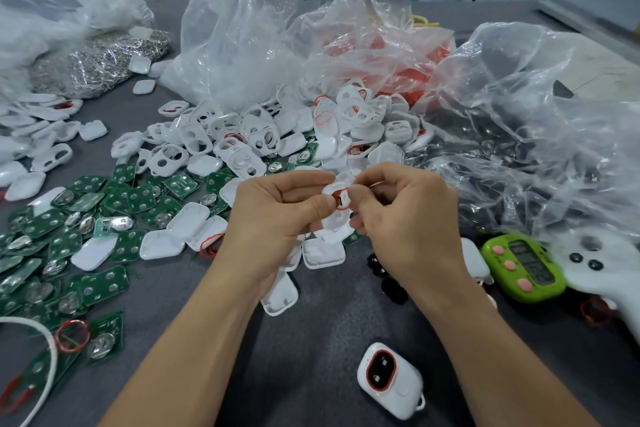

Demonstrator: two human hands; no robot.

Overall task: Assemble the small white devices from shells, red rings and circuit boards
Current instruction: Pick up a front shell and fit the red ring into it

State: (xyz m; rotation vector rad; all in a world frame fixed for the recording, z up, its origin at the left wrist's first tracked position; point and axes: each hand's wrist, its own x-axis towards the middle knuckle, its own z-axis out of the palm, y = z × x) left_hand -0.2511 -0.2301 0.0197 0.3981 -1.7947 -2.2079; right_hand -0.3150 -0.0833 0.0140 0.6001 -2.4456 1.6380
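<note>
My left hand (pixel 277 211) and my right hand (pixel 405 215) together hold one small white shell (pixel 337 218) above the table, with a red ring (pixel 343 199) at its opening. My right fingertips pinch at the ring; my left thumb and fingers grip the shell's left side. A heap of white shells (pixel 263 135) lies behind the hands. Green circuit boards (pixel 86 218) are spread to the left. One assembled white device (pixel 389 380) with a red ring lies near the front edge.
Clear plastic bags (pixel 242 38) stand at the back, one holding red parts (pixel 398 55). A green timer (pixel 524 267) and a white controller-like object (pixel 602 270) lie at the right. Small black parts (pixel 388 277) lie under my right wrist. A white cord (pixel 45 340) curves at left.
</note>
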